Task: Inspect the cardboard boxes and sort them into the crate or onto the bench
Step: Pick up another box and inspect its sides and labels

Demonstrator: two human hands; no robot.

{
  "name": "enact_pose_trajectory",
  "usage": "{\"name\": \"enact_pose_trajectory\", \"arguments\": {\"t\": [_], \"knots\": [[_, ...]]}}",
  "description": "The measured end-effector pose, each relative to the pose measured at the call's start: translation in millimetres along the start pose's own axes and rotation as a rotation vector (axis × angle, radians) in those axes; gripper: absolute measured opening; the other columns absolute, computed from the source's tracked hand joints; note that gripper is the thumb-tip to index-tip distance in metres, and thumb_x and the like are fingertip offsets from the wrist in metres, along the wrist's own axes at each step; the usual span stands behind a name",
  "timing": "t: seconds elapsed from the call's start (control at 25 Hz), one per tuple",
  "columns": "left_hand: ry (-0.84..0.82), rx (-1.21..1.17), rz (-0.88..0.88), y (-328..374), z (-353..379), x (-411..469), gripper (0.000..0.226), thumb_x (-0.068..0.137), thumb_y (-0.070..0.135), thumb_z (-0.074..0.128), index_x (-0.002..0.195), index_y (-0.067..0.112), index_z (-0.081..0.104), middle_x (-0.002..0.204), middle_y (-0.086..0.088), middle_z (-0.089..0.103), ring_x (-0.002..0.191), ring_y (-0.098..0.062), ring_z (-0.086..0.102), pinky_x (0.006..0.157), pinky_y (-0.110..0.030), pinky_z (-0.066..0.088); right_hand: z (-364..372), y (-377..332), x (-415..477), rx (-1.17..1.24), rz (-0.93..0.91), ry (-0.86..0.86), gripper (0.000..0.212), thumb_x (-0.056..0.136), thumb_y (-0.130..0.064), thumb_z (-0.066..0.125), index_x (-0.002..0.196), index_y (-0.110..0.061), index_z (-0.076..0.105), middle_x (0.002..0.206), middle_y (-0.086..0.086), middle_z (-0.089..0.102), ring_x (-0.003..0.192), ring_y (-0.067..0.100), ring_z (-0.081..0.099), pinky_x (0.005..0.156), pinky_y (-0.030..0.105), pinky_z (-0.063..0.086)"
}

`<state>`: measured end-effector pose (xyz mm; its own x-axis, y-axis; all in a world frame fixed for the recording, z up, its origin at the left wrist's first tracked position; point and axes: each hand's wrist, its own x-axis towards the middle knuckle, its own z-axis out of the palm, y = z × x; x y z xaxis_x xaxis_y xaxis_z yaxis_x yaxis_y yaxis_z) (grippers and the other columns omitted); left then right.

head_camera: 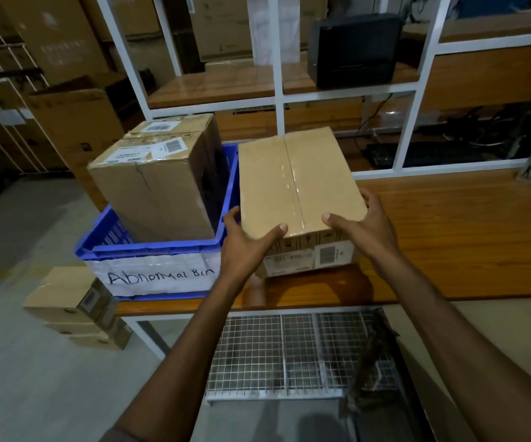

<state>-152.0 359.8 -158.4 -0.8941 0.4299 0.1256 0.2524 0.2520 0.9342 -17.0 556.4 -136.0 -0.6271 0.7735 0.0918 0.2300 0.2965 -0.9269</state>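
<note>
Reaching forward on outstretched arms, the left hand [247, 247] and the right hand [364, 229] grasp the near corners of a cardboard box [264, 186], thumbs flat on its top and fingers curled round its sides. Smooth and tan, it is sealed by glossy clear tape [296, 186] along the middle seam and has a white barcode label [328, 255] on its near face. It is tilted over the polished wooden worktop [465, 244], just beside a blue plastic crate [149, 250] with a handwritten paper sign [162, 275] reading "Abnormal Bin". Two creased, labelled cartons [152, 193] stand inside the crate.
</note>
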Motion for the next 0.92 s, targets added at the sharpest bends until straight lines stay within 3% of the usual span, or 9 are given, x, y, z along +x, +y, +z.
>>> {"name": "enact_pose_trajectory", "arguments": {"t": [0.12, 0.2, 0.28, 0.36, 0.44, 0.52, 0.6, 0.76, 0.92], "knots": [[-0.033, 0.057, 0.037, 21.6, -12.1, 6.6, 0.114, 0.067, 0.075, 0.084, 0.154, 0.030, 0.026, 0.137, 0.009, 0.054, 0.124, -0.015, 0.058, 0.101, -0.040, 0.056, -11.5, -18.3, 4.4, 0.015, -0.055, -0.004, 0.093, 0.076, -0.055, 0.084, 0.152, -0.032, 0.035, 0.127, -0.014, 0.053, 0.121, 0.012, 0.050, 0.101, 0.041, 0.049], [0.007, 0.072, 0.041, 27.3, -15.5, 4.1, 0.120, 0.060, 0.087, 0.079, 0.155, 0.034, 0.029, 0.141, 0.009, 0.057, 0.127, -0.015, 0.059, 0.102, -0.043, 0.056, -14.6, -26.6, 3.9, -0.031, -0.099, 0.002, 0.097, 0.077, -0.062, 0.082, 0.155, -0.031, 0.034, 0.138, -0.009, 0.056, 0.123, 0.010, 0.048, 0.106, 0.043, 0.047], [0.070, 0.092, 0.040, 26.7, -15.1, 2.1, 0.115, 0.059, 0.088, 0.077, 0.152, 0.036, 0.035, 0.132, 0.016, 0.061, 0.123, -0.012, 0.062, 0.099, -0.042, 0.057, -13.3, -30.3, 1.8, -0.087, -0.143, 0.044, 0.098, 0.077, -0.066, 0.078, 0.156, -0.028, 0.036, 0.144, -0.005, 0.057, 0.128, 0.014, 0.052, 0.105, 0.039, 0.046], [0.124, 0.144, 0.037, 30.3, -13.9, 0.3, 0.112, 0.061, 0.090, 0.074, 0.152, 0.035, 0.041, 0.128, 0.016, 0.065, 0.121, -0.012, 0.063, 0.097, -0.043, 0.057, -10.1, -33.0, -1.6, -0.143, -0.169, 0.126, 0.093, 0.077, -0.071, 0.074, 0.152, -0.025, 0.044, 0.137, -0.005, 0.063, 0.127, 0.017, 0.057, 0.096, 0.031, 0.045], [0.174, 0.197, 0.026, 39.0, -14.7, 0.4, 0.112, 0.060, 0.094, 0.069, 0.150, 0.033, 0.044, 0.131, 0.009, 0.068, 0.121, -0.015, 0.064, 0.097, -0.046, 0.056, -9.2, -34.6, -1.4, -0.155, -0.170, 0.174, 0.084, 0.076, -0.074, 0.072, 0.143, -0.025, 0.055, 0.116, -0.011, 0.067, 0.116, 0.016, 0.064, 0.088, 0.029, 0.045], [0.192, 0.178, 0.033, 45.9, -17.2, 3.9, 0.098, 0.069, 0.085, 0.074, 0.146, 0.029, 0.046, 0.118, 0.014, 0.069, 0.112, -0.011, 0.066, 0.089, -0.037, 0.057, -13.3, -34.6, 1.6, -0.124, -0.155, 0.162, 0.079, 0.075, -0.071, 0.076, 0.137, -0.026, 0.058, 0.108, -0.014, 0.066, 0.108, 0.015, 0.067, 0.089, 0.034, 0.051], [0.149, 0.114, 0.059, 51.6, -20.2, 10.0, 0.087, 0.075, 0.069, 0.083, 0.141, 0.025, 0.046, 0.107, 0.017, 0.067, 0.102, -0.001, 0.066, 0.083, -0.028, 0.056, -18.4, -35.3, 5.8, -0.061, -0.157, 0.141, 0.080, 0.074, -0.065, 0.081, 0.139, -0.026, 0.056, 0.116, -0.011, 0.069, 0.109, 0.015, 0.067, 0.095, 0.041, 0.054], [0.169, 0.122, 0.097, 53.7, -16.1, 14.0, 0.083, 0.068, 0.073, 0.084, 0.133, 0.030, 0.054, 0.119, 0.012, 0.071, 0.107, -0.010, 0.069, 0.093, -0.045, 0.060, -18.2, -40.9, 11.2, -0.064, -0.181, 0.178, 0.075, 0.077, -0.060, 0.082, 0.138, -0.022, 0.059, 0.125, -0.005, 0.071, 0.108, 0.017, 0.067, 0.096, 0.043, 0.055], [0.137, 0.131, 0.084, 63.0, -14.2, 16.8, 0.089, 0.070, 0.067, 0.086, 0.136, 0.027, 0.043, 0.118, 0.011, 0.065, 0.112, -0.016, 0.067, 0.099, -0.049, 0.058, -23.2, -37.0, 15.5, 0.021, -0.061, 0.084, 0.087, 0.071, -0.051, 0.090, 0.144, -0.025, 0.049, 0.132, -0.004, 0.065, 0.115, 0.020, 0.063, 0.100, 0.049, 0.054]]}}
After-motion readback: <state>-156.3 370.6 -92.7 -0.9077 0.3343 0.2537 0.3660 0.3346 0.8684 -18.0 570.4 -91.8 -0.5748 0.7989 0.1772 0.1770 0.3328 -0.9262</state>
